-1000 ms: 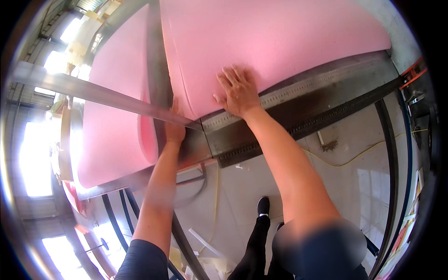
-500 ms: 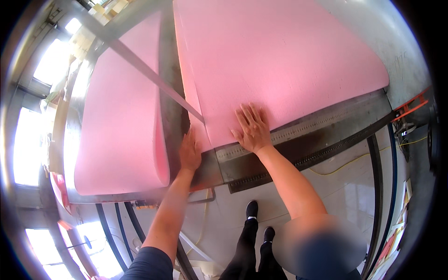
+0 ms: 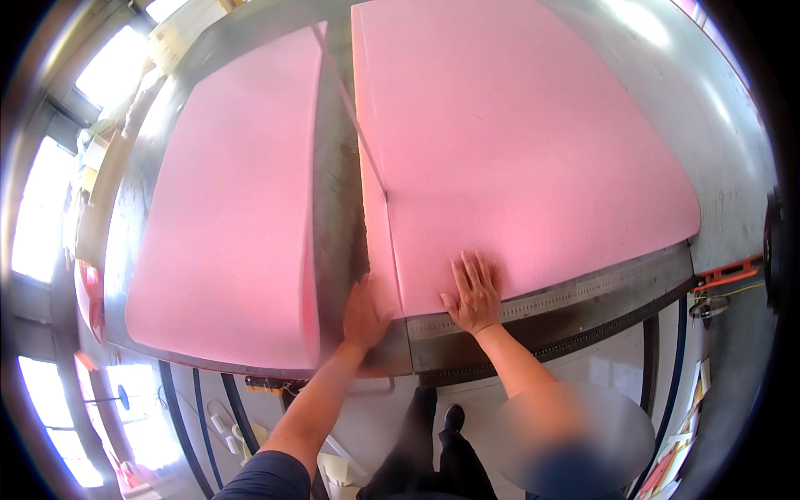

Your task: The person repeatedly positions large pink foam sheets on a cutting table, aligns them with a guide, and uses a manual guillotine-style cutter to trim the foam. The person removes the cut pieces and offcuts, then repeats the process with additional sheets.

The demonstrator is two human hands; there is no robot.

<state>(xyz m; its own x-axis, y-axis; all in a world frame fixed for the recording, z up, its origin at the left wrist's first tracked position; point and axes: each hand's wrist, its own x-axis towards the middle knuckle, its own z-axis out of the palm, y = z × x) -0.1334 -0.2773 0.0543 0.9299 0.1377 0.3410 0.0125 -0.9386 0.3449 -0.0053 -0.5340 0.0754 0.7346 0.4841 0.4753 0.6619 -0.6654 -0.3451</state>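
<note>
Foam (image 3: 533,150) lies flat on the metal surface (image 3: 338,183), right of a folded sheet (image 3: 229,217). Both hands are apart and grip nothing: the right hand (image 3: 476,293) rests palm down, fingers spread, near the foam's front edge; the left hand (image 3: 365,315) sits, fingers extended, beside the narrow strip (image 3: 381,250) along the slit. A thin band (image 3: 353,121) meets the foam there.
</note>
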